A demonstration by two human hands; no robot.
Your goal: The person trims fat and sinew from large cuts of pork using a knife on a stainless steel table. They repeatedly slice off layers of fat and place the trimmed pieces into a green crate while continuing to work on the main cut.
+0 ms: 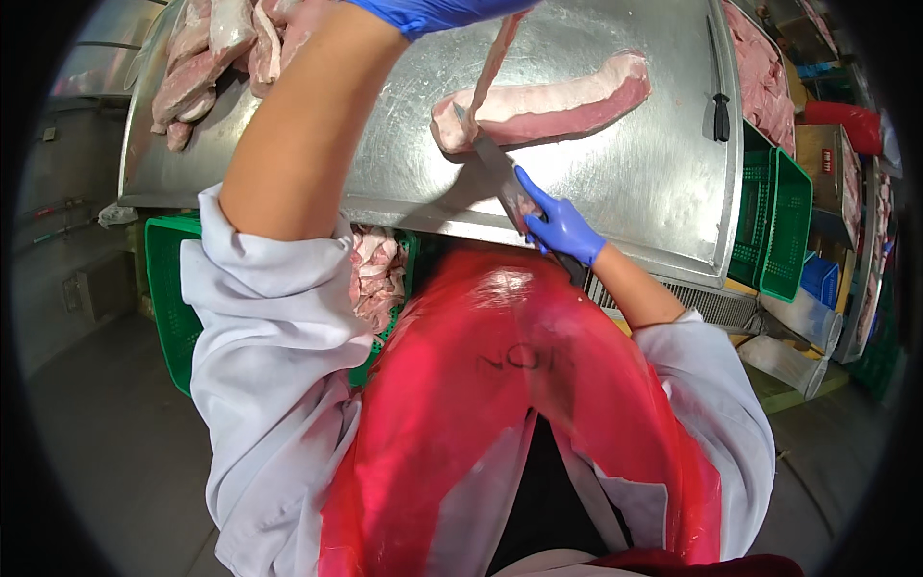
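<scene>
My left hand [433,12], in a blue glove, is raised at the top edge, partly cut off by the picture. From it a thin strip of meat [497,60] hangs taut down to the left end of a long pale pink slab of meat [562,108] lying on the metal table. My right hand [569,229], also gloved in blue, is wrapped round the handle of a knife [495,165] near the table's front edge. The blade points up and left, and its tip meets the slab where the strip joins it.
Several meat pieces [207,58] are heaped at the table's [385,183] far left. A thin black-handled tool [721,117] lies along the right edge. Below the front edge stands a green crate [173,308] beside meat scraps [377,274]. More green crates [786,223] are at the right.
</scene>
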